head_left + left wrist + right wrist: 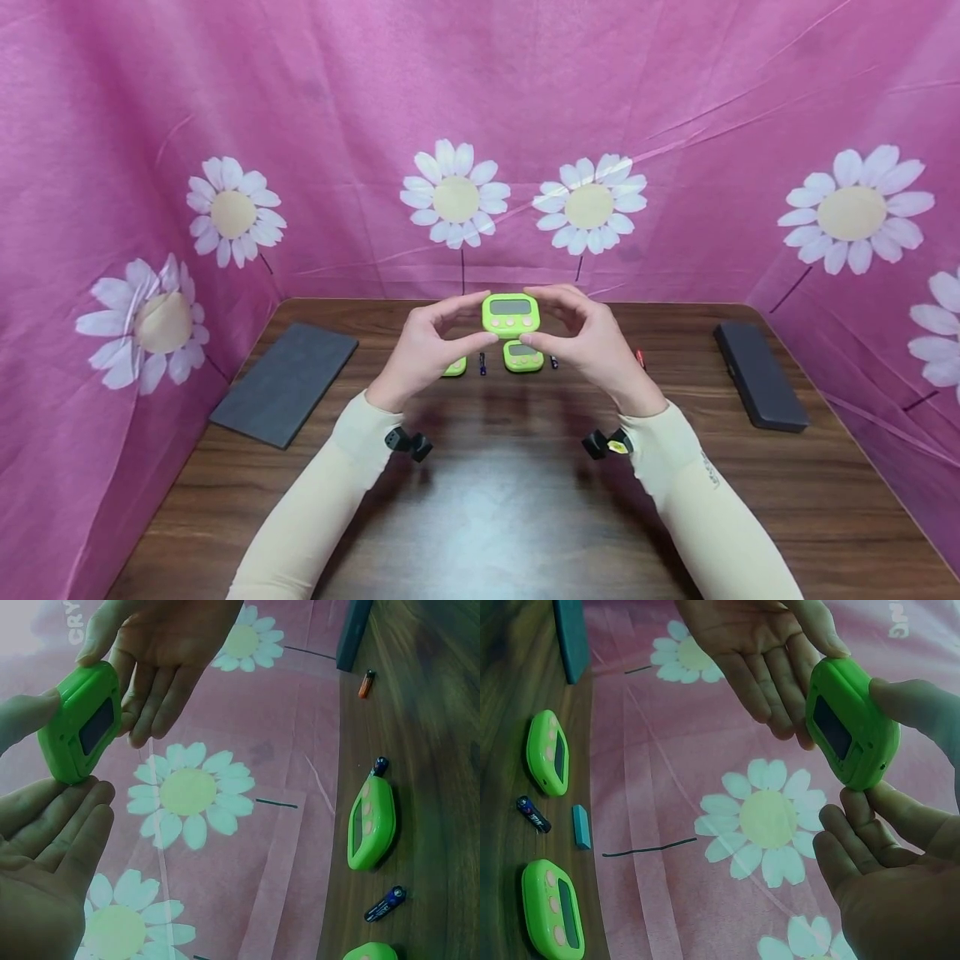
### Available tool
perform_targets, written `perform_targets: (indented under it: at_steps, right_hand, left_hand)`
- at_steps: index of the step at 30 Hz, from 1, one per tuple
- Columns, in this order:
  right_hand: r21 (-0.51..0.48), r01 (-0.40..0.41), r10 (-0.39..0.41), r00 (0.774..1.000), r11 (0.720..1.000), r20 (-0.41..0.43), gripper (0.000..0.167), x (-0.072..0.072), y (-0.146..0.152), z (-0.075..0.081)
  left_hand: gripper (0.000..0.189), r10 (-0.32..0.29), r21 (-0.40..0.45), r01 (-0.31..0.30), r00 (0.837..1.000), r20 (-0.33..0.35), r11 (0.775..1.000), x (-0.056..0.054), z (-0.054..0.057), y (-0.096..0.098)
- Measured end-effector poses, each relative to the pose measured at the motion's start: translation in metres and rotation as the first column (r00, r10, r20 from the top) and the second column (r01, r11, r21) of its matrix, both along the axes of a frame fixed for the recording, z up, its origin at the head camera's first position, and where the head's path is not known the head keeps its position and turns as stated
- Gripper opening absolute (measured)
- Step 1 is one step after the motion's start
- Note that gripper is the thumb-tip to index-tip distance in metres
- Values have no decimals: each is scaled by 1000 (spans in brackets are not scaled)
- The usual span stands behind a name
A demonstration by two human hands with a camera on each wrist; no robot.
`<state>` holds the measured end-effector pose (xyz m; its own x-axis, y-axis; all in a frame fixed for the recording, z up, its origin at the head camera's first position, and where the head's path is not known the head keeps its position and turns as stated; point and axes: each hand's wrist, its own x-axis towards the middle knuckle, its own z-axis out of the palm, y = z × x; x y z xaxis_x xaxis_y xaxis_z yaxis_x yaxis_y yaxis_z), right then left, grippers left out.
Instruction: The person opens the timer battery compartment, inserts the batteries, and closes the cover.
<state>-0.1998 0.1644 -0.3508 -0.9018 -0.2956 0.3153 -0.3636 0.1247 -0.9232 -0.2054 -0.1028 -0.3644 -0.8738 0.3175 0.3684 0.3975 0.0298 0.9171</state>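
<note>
A lime-green digital timer (511, 322) is held up above the table, its grey screen and pink buttons showing in the head view. My left hand (423, 350) pinches its left side between thumb and fingers. On the opposite side, my right hand (596, 346) pinches it the same way. Both wrist views show a dark rectangle on another face of this timer (82, 724). Below it on the table lies a second green timer (523, 358). A third timer (455, 367) is partly hidden behind my left hand.
Small dark blue batteries (482, 364) lie beside the timers, and a red one (641, 359) lies beyond my right wrist. A dark flat board (287, 383) is at left, a black case (761, 375) at right. A small teal block (582, 826) lies near a pink flowered curtain (360, 100).
</note>
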Motion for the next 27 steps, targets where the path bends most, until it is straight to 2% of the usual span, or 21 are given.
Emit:
perform_targets:
  at_steps: [10, 17, 22, 27]
  right_hand:
    - [0, 3, -3, 1000, 1000, -13, 60, 0, 0, 0]
    - [27, 22, -19, 995, 999, -101, 57, 2, 0, 0]
    - [33, 27, -22, 989, 999, -146, 55, -1, -1, -3]
    - [76, 67, -53, 984, 995, -168, 47, -3, -2, -6]
  left_hand:
    - [55, 10, -28, -10, 1000, -6, 1000, -1, -1, -1]
    - [52, 57, -59, -59, 998, -24, 997, -1, 0, 1]
    - [45, 98, -42, -101, 993, -62, 994, 1, 0, 2]
    - [42, 137, -14, -139, 987, -80, 990, 3, -2, 4]
